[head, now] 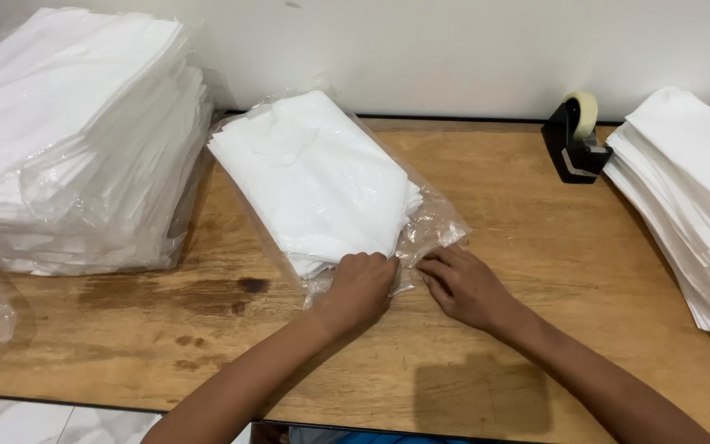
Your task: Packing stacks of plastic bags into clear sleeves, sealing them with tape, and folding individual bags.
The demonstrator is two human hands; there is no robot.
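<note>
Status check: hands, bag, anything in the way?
Left hand, right hand both pinching the clear plastic bag's open end. Folded white fabric inside. Nothing in the way.

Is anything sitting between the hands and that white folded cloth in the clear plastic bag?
Nothing visible does. The left hand rests on the near end of the folded white cloth, and the right hand pinches the open end of the clear plastic bag. The tape dispenser and the stacks stand well off to the sides.
</note>
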